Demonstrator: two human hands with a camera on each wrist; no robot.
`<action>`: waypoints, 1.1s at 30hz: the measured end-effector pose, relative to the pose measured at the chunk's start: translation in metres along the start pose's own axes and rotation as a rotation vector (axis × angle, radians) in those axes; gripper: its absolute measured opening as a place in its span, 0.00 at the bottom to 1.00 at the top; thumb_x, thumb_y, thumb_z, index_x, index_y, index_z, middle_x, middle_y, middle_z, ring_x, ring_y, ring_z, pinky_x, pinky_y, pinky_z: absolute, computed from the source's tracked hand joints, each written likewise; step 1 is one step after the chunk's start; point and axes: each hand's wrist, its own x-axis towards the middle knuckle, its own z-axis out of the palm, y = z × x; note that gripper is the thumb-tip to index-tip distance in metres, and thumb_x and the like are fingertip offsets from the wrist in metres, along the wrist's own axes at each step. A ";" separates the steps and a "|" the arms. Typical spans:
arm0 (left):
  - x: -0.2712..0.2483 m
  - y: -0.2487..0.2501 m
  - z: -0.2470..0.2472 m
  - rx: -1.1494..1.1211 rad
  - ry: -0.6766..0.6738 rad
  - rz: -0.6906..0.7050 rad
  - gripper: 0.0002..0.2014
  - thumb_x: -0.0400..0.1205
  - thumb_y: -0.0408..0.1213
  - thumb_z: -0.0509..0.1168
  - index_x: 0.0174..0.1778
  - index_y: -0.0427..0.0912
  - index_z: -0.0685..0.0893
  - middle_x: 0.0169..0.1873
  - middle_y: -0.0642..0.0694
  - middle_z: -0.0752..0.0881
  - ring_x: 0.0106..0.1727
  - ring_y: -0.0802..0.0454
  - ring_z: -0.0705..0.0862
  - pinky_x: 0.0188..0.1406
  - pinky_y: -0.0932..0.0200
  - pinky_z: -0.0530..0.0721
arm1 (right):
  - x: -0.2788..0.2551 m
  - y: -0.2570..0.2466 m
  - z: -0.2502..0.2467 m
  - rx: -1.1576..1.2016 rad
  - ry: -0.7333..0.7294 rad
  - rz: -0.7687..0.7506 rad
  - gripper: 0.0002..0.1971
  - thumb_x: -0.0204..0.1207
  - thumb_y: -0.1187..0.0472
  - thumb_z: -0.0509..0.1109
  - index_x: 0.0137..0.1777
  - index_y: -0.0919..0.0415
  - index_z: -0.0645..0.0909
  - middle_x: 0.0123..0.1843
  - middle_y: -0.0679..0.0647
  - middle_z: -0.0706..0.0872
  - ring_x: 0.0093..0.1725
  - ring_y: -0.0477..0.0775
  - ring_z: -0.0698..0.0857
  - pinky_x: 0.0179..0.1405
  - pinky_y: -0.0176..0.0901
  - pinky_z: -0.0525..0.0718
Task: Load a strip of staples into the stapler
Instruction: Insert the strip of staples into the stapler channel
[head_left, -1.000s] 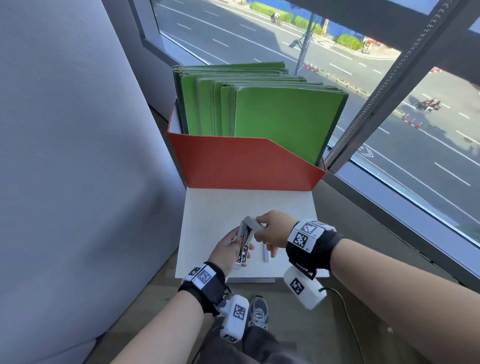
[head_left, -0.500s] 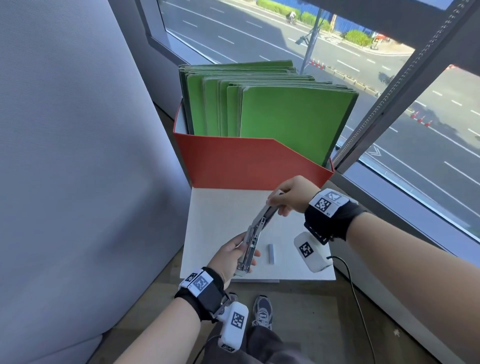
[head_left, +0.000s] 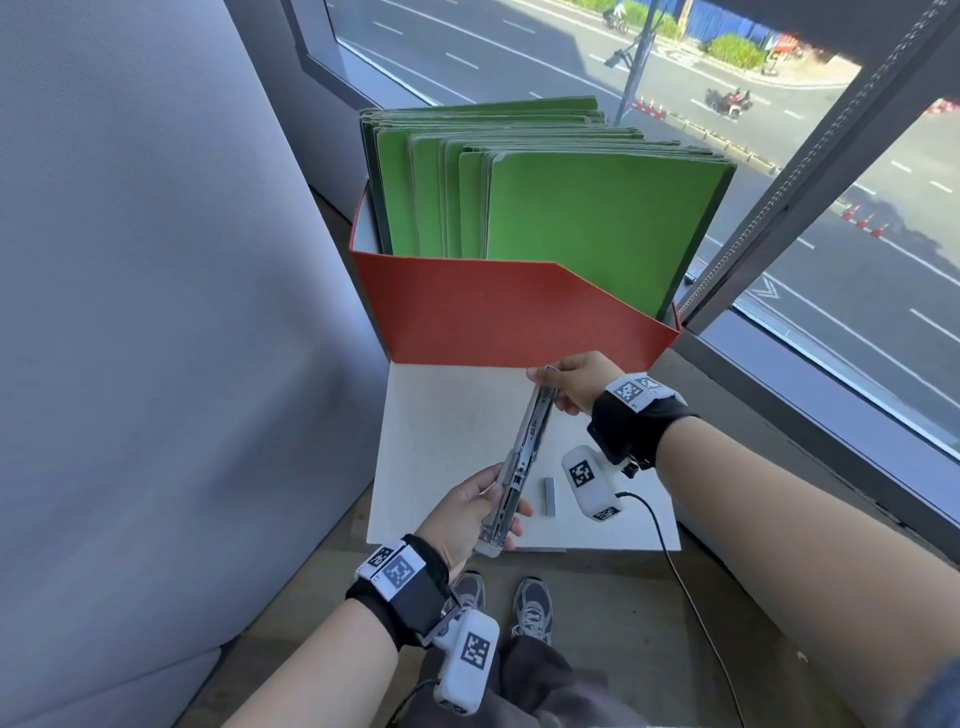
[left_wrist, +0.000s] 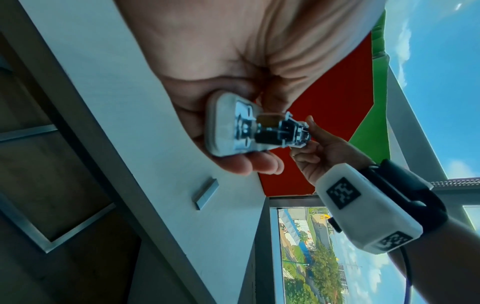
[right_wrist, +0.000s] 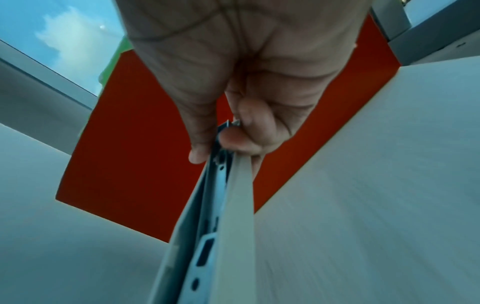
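A pale grey stapler (head_left: 519, 457) is swung fully open into one long line above the white table (head_left: 447, 436). My left hand (head_left: 475, 512) grips its near half, the base (left_wrist: 228, 131), from below. My right hand (head_left: 569, 382) pinches the far tip of the lifted top arm (right_wrist: 221, 185) between thumb and fingers (right_wrist: 249, 131). The metal channel shows along the inside. A grey strip of staples (head_left: 550, 496) lies loose on the table just right of the stapler; the left wrist view shows the same strip (left_wrist: 205, 193) lying flat.
A red file box (head_left: 509, 317) full of green folders (head_left: 571, 208) stands at the table's far edge, close behind my right hand. A grey padded partition (head_left: 156, 312) is on the left, a window frame (head_left: 810, 171) on the right. A cable (head_left: 670, 551) hangs from my right wrist.
My right hand has lifted the stapler's top arm up and away toward the red box, swinging the stapler from nearly folded to fully open. The left hand keeps hold of the base.
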 end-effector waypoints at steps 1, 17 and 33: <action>-0.001 0.000 0.000 -0.008 0.000 -0.008 0.17 0.87 0.33 0.52 0.69 0.43 0.79 0.40 0.38 0.88 0.33 0.47 0.84 0.32 0.55 0.85 | 0.001 0.001 0.002 -0.013 -0.001 0.007 0.22 0.71 0.43 0.75 0.46 0.65 0.87 0.22 0.52 0.81 0.19 0.48 0.74 0.27 0.39 0.75; 0.019 0.017 0.009 -0.098 0.092 0.074 0.17 0.86 0.36 0.57 0.66 0.62 0.74 0.51 0.40 0.86 0.41 0.45 0.85 0.40 0.45 0.87 | -0.019 0.070 0.034 -0.203 -0.073 0.027 0.24 0.79 0.52 0.67 0.74 0.55 0.71 0.56 0.60 0.87 0.39 0.58 0.88 0.40 0.48 0.90; 0.027 0.021 0.001 -0.107 0.163 0.035 0.18 0.85 0.34 0.60 0.69 0.54 0.77 0.51 0.43 0.89 0.49 0.43 0.89 0.50 0.40 0.86 | -0.032 0.107 0.076 -0.360 0.036 0.001 0.11 0.72 0.68 0.69 0.53 0.64 0.76 0.52 0.61 0.84 0.42 0.58 0.83 0.45 0.47 0.82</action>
